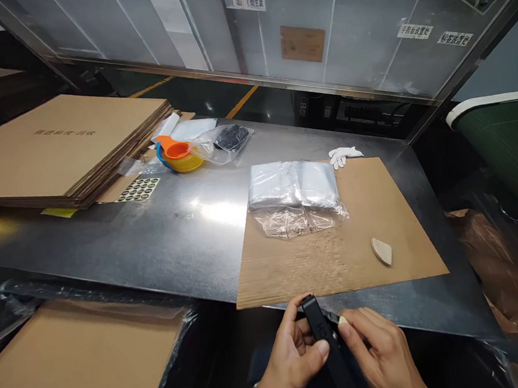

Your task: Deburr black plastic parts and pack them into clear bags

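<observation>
As the left hand (290, 362) grips a black part (319, 322), thumb pressed on its face, the right hand (381, 349) is tight alongside, thumb and forefinger pinched on a small pale piece (342, 321), too small to name! All this happens at the near edge of the metal table (186, 241). Just beyond lies a cardboard sheet (390, 207), with a wedge-shaped beige pad (382, 252) to the right, clear plastic bags (292, 185) farther back and a white glove (345, 155) by its far edge. Well left: a sticker sheet (138, 190), a yellow roll (187, 163) and a thick cardboard stack (58, 153)!
</observation>
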A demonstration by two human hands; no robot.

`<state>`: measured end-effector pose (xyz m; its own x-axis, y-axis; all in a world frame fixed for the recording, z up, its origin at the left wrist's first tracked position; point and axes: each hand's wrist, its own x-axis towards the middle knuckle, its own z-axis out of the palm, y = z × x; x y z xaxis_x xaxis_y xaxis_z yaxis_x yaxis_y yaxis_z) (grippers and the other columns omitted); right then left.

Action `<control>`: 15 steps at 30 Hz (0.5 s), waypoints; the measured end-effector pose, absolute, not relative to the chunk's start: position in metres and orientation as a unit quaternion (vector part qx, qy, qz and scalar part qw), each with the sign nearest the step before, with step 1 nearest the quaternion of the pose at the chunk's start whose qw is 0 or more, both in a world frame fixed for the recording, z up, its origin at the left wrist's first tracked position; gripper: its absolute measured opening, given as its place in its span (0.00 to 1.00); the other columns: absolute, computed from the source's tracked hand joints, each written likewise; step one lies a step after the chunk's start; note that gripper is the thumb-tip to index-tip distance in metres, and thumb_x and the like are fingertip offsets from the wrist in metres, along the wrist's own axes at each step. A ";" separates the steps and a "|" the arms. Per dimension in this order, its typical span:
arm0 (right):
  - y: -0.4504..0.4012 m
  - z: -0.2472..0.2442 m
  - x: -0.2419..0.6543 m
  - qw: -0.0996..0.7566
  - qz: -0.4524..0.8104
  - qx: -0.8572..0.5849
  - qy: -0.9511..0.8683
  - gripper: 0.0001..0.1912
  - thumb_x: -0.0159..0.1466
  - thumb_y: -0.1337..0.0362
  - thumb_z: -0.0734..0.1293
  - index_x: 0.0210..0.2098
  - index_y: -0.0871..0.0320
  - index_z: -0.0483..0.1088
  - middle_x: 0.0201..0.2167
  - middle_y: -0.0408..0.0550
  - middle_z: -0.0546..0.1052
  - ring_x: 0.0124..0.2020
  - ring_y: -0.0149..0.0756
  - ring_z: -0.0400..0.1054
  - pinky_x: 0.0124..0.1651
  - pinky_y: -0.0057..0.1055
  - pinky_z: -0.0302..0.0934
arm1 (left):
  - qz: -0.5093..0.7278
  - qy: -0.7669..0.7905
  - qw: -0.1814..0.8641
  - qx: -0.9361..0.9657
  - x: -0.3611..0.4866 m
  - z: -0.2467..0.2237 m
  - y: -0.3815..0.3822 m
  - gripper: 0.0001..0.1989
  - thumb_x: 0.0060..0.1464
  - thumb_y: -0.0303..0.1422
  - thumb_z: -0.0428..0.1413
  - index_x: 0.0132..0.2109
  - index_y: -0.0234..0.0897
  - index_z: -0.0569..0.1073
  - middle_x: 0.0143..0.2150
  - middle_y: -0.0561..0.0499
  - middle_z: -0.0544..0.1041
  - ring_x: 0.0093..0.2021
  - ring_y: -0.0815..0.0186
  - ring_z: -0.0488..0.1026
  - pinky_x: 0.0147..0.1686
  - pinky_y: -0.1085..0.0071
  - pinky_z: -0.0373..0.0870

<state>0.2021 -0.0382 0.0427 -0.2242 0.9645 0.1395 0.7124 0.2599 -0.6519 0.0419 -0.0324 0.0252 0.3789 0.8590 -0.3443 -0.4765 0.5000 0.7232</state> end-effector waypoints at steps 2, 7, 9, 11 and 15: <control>-0.039 0.044 0.203 0.264 0.227 -0.559 -0.753 0.13 0.67 0.63 0.55 0.29 0.55 0.67 0.22 0.41 0.71 0.24 0.30 0.65 0.27 0.25 0.57 | 0.423 0.365 0.785 0.268 0.042 0.026 -0.032 0.34 0.42 0.42 0.63 0.54 0.39 0.58 0.36 0.48 0.75 0.37 0.62 0.71 0.39 0.67 0.63; -0.040 0.045 0.204 0.258 0.226 -0.556 -0.757 0.12 0.67 0.63 0.55 0.31 0.55 0.68 0.22 0.41 0.70 0.23 0.30 0.64 0.27 0.26 0.55 | 0.420 0.361 0.784 0.280 0.040 0.023 -0.033 0.35 0.43 0.42 0.62 0.55 0.39 0.57 0.36 0.48 0.74 0.37 0.62 0.71 0.38 0.66 0.63; -0.040 0.044 0.204 0.256 0.227 -0.557 -0.757 0.12 0.67 0.63 0.56 0.31 0.55 0.67 0.22 0.41 0.70 0.23 0.30 0.64 0.27 0.26 0.55 | 0.417 0.359 0.784 0.286 0.040 0.021 -0.033 0.35 0.44 0.42 0.62 0.56 0.39 0.57 0.36 0.48 0.73 0.36 0.63 0.70 0.38 0.66 0.62; -0.040 0.043 0.204 0.255 0.224 -0.557 -0.758 0.12 0.67 0.63 0.56 0.32 0.55 0.67 0.22 0.42 0.70 0.24 0.31 0.64 0.27 0.27 0.55 | 0.414 0.357 0.785 0.291 0.039 0.020 -0.034 0.35 0.44 0.43 0.61 0.56 0.39 0.56 0.37 0.47 0.73 0.36 0.64 0.70 0.37 0.67 0.62; -0.039 0.040 0.204 0.241 0.224 -0.568 -0.754 0.13 0.67 0.63 0.55 0.31 0.55 0.67 0.22 0.42 0.70 0.24 0.32 0.64 0.28 0.27 0.55 | 0.407 0.358 0.785 0.300 0.038 0.020 -0.035 0.36 0.45 0.43 0.61 0.57 0.39 0.55 0.39 0.46 0.73 0.39 0.61 0.70 0.36 0.67 0.63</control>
